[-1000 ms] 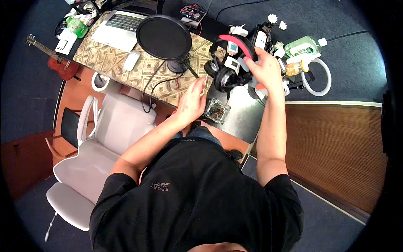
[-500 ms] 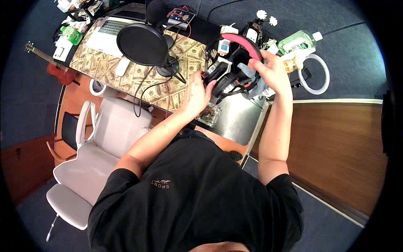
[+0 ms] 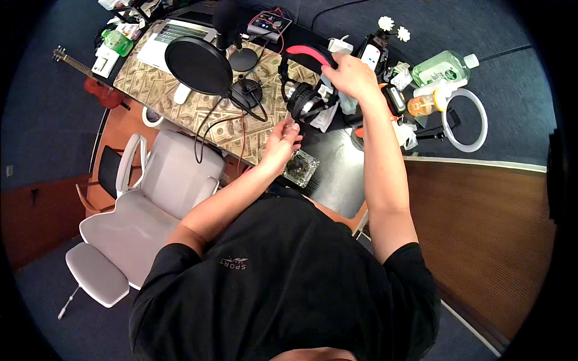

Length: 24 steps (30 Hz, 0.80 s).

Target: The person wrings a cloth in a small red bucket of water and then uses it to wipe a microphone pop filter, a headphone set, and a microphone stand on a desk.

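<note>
Headphones, padded black, pink-banded, held.

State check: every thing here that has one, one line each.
headphones: lifted off the desk, held at the pink band
right hand: closed on the headband
left hand: at the lower ear cup, grip unclear
laptop: open
green bottle: capped, lying on its side
glass ashtray: filled with dark bits
office chair: unoccupied

Dark blue carpet — wood floor strip, white chair
</note>
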Tool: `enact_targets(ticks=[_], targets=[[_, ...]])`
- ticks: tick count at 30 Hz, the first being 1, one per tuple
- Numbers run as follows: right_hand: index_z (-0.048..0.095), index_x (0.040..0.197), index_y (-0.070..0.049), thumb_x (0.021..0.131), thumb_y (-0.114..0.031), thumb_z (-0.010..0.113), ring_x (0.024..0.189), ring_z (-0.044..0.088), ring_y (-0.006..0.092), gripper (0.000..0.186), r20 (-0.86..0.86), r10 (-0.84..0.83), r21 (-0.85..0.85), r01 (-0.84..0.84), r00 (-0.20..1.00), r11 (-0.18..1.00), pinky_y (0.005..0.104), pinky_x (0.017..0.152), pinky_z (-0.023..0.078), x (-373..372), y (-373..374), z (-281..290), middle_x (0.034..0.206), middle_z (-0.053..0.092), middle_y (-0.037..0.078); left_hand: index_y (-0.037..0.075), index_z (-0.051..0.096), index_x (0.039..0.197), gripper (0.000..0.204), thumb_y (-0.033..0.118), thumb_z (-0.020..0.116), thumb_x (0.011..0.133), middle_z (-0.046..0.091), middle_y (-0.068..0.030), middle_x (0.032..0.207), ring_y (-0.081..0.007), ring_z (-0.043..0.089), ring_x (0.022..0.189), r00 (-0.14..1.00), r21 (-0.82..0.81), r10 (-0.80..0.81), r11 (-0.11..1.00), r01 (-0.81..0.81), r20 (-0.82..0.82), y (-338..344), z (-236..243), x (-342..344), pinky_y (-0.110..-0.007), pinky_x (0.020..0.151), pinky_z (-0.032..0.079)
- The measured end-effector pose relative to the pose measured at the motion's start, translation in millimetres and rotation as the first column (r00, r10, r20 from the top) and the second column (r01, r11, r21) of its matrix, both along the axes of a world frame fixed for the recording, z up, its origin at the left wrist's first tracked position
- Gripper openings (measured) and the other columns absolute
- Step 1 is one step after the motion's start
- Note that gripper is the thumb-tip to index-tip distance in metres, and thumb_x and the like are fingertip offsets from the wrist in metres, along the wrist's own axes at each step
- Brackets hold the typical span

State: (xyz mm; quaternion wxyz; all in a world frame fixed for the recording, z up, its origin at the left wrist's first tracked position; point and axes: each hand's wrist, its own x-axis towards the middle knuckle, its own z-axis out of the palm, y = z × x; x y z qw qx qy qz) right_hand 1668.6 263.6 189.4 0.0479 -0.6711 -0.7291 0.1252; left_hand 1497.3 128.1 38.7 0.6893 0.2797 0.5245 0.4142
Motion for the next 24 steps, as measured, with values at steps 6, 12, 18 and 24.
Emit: enact_targets(ticks=[6,12,18,24], targets=[[0.070,0.118,-0.006,0.088,-0.043,0.059,0.113,0.066,0.0368,0.049,0.010,0.076,-0.251,-0.071,0.997,0.965,0.0447,0.094,0.053,-16.8,72.8,-41.7,0.121,0.069,0.019,-0.002,0.057,0.128,0.041,0.025,0.065,0.098,0.065,-0.0067,0.107,-0.0161,0.064,0.097,0.952,-0.006,-0.275,0.961,0.277,-0.136,-22.3,-33.1,-37.1,-0.030,0.083,0.053],[0.070,0.124,-0.012,0.091,-0.048,0.064,0.118,0.065,0.0336,0.050,0.186,0.116,-0.398,-0.034,0.976,0.917,0.0447,0.096,0.052,-29.9,129.8,-99.9,0.127,0.068,0.015,-0.003,0.062,0.120,0.034,0.023,0.067,0.098,0.069,-0.0071,0.100,-0.0133,0.065,0.092,0.875,0.054,-0.330,0.927,0.371,-0.353,-48.6,-31.9,-97.8,-0.028,0.079,0.052],[0.071,0.121,-0.011,0.090,-0.034,0.071,0.114,0.067,0.0313,0.039,0.334,0.039,-0.235,0.043,0.942,0.971,0.0428,0.094,0.054,-34.1,153.6,-130.0,0.123,0.070,0.015,-0.003,0.065,0.118,0.032,0.020,0.070,0.096,0.070,-0.0068,0.097,-0.0120,0.065,0.087,0.950,-0.057,-0.221,0.975,0.214,-0.221,-45.3,-13.8,-150.1,-0.026,0.078,0.054],[0.073,0.117,-0.008,0.086,-0.033,0.073,0.111,0.069,0.0334,0.039,0.351,0.021,-0.239,0.068,0.936,0.969,0.0416,0.093,0.056,-36.3,159.5,-137.2,0.119,0.071,0.018,-0.001,0.065,0.117,0.030,0.022,0.068,0.096,0.072,-0.0075,0.097,-0.0085,0.061,0.069,0.970,-0.041,-0.081,0.996,0.073,-0.228,-8.1,5.7,-207.6,-0.024,0.065,0.050]])
